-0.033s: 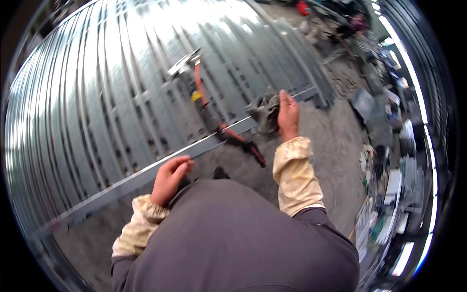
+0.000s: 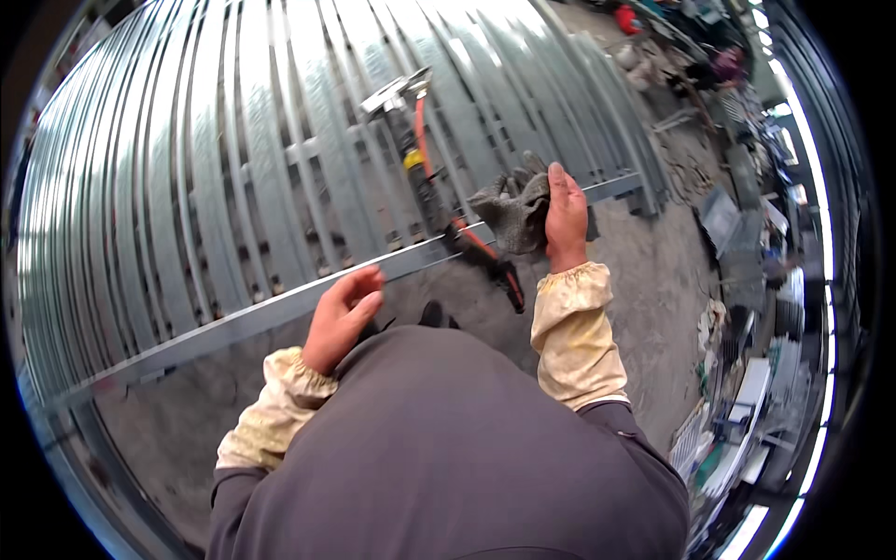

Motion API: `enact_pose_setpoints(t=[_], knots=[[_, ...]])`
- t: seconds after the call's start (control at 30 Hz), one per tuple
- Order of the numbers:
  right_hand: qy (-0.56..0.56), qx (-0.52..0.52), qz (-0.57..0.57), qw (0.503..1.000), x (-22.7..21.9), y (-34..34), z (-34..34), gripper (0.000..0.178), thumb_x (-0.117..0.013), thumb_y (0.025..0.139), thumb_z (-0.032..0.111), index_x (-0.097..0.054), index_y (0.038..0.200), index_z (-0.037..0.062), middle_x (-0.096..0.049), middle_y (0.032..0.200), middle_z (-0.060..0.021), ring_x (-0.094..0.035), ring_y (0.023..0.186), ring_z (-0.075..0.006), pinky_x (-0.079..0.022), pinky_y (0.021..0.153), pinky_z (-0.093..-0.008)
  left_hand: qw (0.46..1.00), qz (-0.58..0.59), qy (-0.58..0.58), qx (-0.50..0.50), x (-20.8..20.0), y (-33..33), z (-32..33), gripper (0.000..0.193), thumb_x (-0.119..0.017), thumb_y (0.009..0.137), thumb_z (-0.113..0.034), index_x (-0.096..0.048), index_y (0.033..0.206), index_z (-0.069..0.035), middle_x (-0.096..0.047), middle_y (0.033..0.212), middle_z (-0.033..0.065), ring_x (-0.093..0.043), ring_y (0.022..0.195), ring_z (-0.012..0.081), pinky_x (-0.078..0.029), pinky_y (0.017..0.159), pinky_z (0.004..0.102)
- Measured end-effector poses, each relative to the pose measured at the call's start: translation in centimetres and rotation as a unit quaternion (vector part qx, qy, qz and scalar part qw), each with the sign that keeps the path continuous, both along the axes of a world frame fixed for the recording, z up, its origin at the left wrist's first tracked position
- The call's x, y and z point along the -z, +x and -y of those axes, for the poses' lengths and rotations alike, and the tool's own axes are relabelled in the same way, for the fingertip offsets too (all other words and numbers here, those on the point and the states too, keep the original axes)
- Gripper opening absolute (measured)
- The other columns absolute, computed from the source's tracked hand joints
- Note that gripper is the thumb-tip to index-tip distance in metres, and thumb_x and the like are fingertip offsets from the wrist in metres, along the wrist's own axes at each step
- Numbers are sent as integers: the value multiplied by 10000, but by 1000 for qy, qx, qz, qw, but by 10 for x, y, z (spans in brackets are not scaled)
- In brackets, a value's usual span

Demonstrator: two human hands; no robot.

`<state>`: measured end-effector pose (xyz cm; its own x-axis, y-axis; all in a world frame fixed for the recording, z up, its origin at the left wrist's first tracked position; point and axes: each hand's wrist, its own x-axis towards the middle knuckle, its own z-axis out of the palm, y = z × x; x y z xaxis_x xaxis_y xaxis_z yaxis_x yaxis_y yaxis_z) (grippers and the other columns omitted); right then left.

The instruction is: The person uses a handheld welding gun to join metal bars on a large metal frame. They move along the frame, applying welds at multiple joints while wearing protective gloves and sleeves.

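Note:
A crumpled grey work glove (image 2: 515,213) is gripped in my right hand (image 2: 566,219), whose thumb points upward. Its folded fingers stick out to the left, above the near edge of a metal rack. My left hand (image 2: 343,317) hovers bare and empty near that same edge, its fingers loosely bent and the thumb apart from them. Between my hands, a long black tool (image 2: 427,191) with a metal crosspiece head, a yellow band and orange-red strips lies across the slats. Its lower end reaches past the rack's edge; its exact kind I cannot make out.
Long shiny metal slats (image 2: 261,159) lie side by side across the rack, bounded by a near metal rail (image 2: 280,313). Concrete floor (image 2: 644,280) runs along the right. Beyond it, sheet pieces and mixed clutter (image 2: 747,392) are piled. A red object (image 2: 627,19) sits at the far right.
The rack and tool have shifted right and slightly up in the view. My left hand sits a little higher and further right. My right hand still holds the glove.

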<state>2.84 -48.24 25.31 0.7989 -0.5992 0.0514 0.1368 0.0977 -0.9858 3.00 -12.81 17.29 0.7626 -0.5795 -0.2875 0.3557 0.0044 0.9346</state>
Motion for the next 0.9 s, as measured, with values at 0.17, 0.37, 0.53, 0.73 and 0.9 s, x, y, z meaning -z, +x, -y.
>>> enact_pose_setpoints(t=[0.17, 0.37, 0.53, 0.73, 0.9], knots=[[173, -213, -65, 959, 64, 49, -111, 321, -563, 1089, 314, -693, 976, 43, -678, 860, 21, -619, 759, -78, -522, 727, -256, 916, 367, 134, -89, 3, 12, -6, 943, -834, 823, -251, -318, 1577, -17, -370, 1602, 229, -359, 1496, 358, -361, 1182, 454], [303, -272, -132, 904, 105, 105, -174, 333, -529, 1091, 353, -650, 1089, 42, -711, 949, -63, -700, 807, -165, -570, 748, -306, 933, 273, 92, -213, 42, 68, -36, 236, -654, 978, -58, -688, 1199, 17, -759, 950, 99, -701, 881, 121, -550, 800, 275], [305, -190, -156, 920, 174, 133, -170, 286, -560, 1061, 283, -628, 1174, 29, -709, 1073, -97, -699, 961, -214, -572, 841, -371, 952, 236, 102, -165, 102, 132, -79, 260, -617, 1010, -82, -675, 1251, -4, -758, 1022, 99, -680, 954, 111, -529, 869, 274], [-179, -90, -93, 975, 166, 149, -169, 401, -636, 950, 151, -547, 1300, -25, -685, 1161, -174, -665, 1079, -296, -509, 971, -388, 943, 268, 177, -88, 147, 178, -112, 330, -652, 973, -131, -669, 1293, -54, -758, 1084, 131, -719, 1012, 226, -522, 928, 326], [-418, -150, -6, 896, 142, 141, -202, 591, -708, 887, 209, -487, 1425, 107, -610, 1312, -172, -617, 1183, -372, -489, 1003, -455, 868, 291, 398, -60, 147, 180, -127, 455, -707, 935, -270, -630, 1349, -99, -724, 1152, 155, -676, 1081, 350, -528, 952, 437]])
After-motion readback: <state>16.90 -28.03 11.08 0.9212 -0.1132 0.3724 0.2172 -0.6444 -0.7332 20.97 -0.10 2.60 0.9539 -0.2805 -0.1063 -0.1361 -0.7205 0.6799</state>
